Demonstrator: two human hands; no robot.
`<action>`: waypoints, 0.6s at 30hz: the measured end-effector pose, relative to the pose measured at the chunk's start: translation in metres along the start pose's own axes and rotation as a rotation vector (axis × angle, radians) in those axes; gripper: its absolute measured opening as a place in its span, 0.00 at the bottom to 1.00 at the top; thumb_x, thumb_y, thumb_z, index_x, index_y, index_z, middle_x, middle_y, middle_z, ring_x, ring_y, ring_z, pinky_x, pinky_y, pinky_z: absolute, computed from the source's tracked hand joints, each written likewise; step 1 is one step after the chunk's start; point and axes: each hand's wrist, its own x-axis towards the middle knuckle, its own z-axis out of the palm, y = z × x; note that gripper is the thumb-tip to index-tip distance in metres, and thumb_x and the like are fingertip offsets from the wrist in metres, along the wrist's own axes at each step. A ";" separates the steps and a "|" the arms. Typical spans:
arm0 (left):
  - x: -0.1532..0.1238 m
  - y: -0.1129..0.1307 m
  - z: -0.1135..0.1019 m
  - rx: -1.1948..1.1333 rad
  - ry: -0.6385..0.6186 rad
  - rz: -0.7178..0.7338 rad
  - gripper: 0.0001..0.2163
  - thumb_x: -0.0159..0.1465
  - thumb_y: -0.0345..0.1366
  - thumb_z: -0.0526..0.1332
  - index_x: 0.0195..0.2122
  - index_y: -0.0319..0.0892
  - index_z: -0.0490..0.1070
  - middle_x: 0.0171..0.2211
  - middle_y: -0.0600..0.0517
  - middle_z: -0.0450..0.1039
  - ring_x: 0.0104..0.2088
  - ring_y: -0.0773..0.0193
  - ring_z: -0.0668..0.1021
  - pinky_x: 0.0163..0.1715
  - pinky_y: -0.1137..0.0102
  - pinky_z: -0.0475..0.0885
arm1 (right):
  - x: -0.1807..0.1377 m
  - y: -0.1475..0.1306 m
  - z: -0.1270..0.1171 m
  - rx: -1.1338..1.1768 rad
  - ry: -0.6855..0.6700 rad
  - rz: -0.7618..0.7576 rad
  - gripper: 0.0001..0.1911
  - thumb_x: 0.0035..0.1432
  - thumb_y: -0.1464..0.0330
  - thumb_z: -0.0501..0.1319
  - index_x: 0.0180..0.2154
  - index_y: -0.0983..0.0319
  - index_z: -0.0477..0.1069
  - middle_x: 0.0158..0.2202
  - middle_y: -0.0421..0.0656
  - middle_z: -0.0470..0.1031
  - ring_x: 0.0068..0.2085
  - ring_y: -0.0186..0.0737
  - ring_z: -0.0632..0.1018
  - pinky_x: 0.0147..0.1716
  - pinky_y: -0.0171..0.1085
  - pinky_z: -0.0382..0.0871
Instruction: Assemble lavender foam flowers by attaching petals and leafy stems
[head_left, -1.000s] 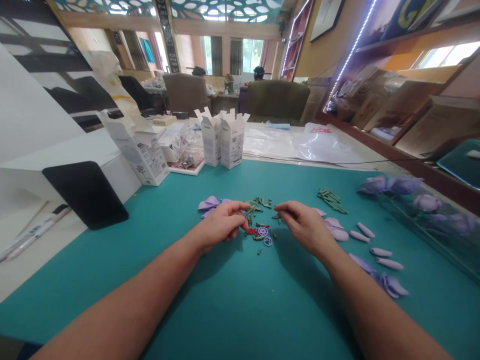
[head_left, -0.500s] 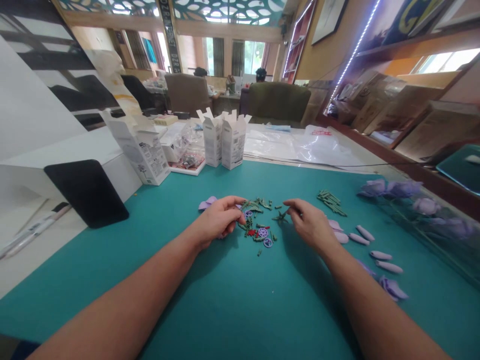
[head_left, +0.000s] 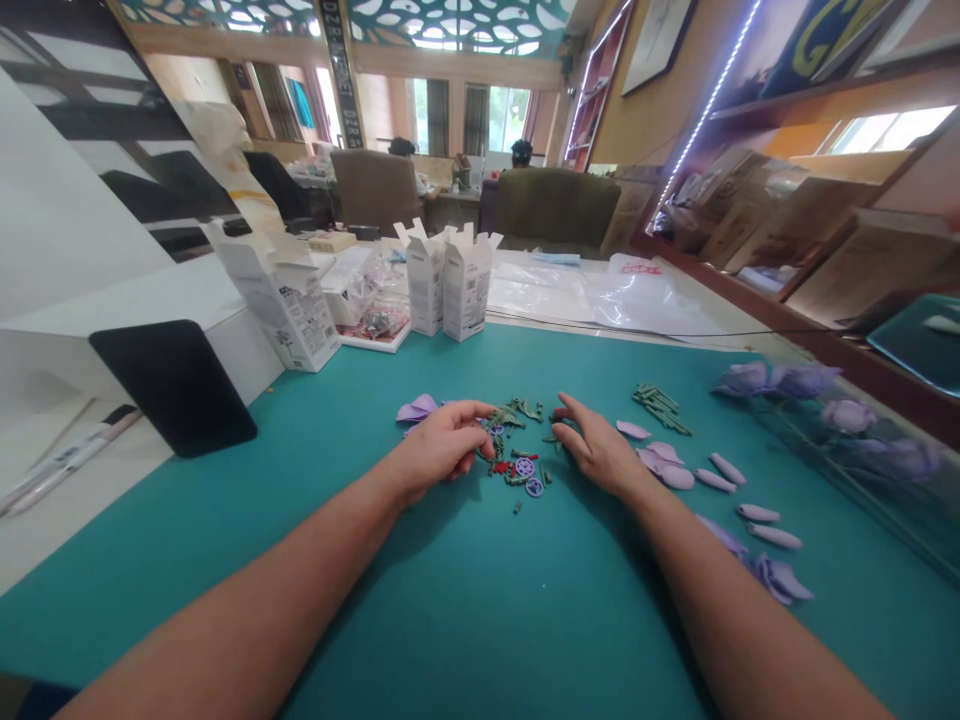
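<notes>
A loose pile of small green leaf and stem pieces (head_left: 516, 412) lies mid-mat. My left hand (head_left: 442, 450) is at its left edge, thumb and index finger apart, the other fingers curled under and partly hidden. Across the pile, my right hand (head_left: 600, 448) has thumb and index finger spread beside a green piece that it partly covers. Lilac wheel-shaped pieces (head_left: 524, 467) and red bits (head_left: 502, 468) lie at the near side of the pile. Behind my left hand, lilac petals (head_left: 417, 408) show in part.
Right of my right hand lie green sticks (head_left: 660, 408), lilac petals (head_left: 666, 465), lilac tapered pieces (head_left: 775, 536) and flower heads with stems (head_left: 849, 415). White open boxes (head_left: 465, 290) stand at the back. A black tablet (head_left: 174, 388) leans at left. People sit beyond the chairs.
My right hand has shifted left toward the pile, covering the green star-shaped leaf piece near its fingertips. A lilac petal behind it now shows. My left hand has barely moved.
</notes>
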 end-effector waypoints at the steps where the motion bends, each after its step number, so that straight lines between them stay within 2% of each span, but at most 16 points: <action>1: 0.000 0.000 0.000 0.005 -0.004 0.002 0.19 0.54 0.31 0.56 0.48 0.40 0.67 0.26 0.56 0.71 0.16 0.76 0.63 0.14 0.79 0.56 | -0.001 -0.002 -0.002 -0.018 -0.008 0.001 0.31 0.62 0.55 0.48 0.61 0.64 0.56 0.52 0.52 0.73 0.54 0.50 0.71 0.54 0.50 0.62; 5: 0.000 0.000 0.000 0.006 -0.016 0.000 0.20 0.54 0.31 0.56 0.49 0.40 0.66 0.26 0.56 0.71 0.16 0.75 0.63 0.15 0.79 0.57 | -0.008 -0.007 -0.015 -0.075 -0.101 0.084 0.34 0.58 0.56 0.55 0.62 0.64 0.55 0.54 0.53 0.71 0.54 0.52 0.72 0.52 0.49 0.63; 8: -0.001 0.001 0.000 0.001 -0.011 -0.003 0.20 0.54 0.31 0.56 0.50 0.39 0.66 0.26 0.56 0.71 0.16 0.75 0.63 0.15 0.78 0.56 | -0.013 -0.006 -0.024 -0.107 -0.162 0.138 0.36 0.53 0.64 0.60 0.62 0.62 0.54 0.55 0.53 0.70 0.53 0.51 0.72 0.51 0.47 0.65; 12: -0.002 0.002 0.001 -0.001 -0.019 -0.021 0.21 0.54 0.30 0.56 0.50 0.39 0.65 0.26 0.56 0.71 0.17 0.75 0.63 0.15 0.78 0.57 | -0.015 0.001 -0.027 -0.162 -0.147 0.097 0.35 0.48 0.76 0.56 0.60 0.58 0.59 0.52 0.49 0.73 0.50 0.47 0.75 0.48 0.44 0.67; 18: -0.003 0.002 0.003 0.012 -0.020 -0.037 0.22 0.54 0.29 0.55 0.51 0.39 0.64 0.27 0.56 0.71 0.17 0.75 0.64 0.15 0.78 0.57 | -0.012 0.004 -0.025 -0.250 -0.091 0.095 0.29 0.49 0.78 0.53 0.55 0.61 0.65 0.44 0.47 0.77 0.44 0.44 0.76 0.44 0.42 0.67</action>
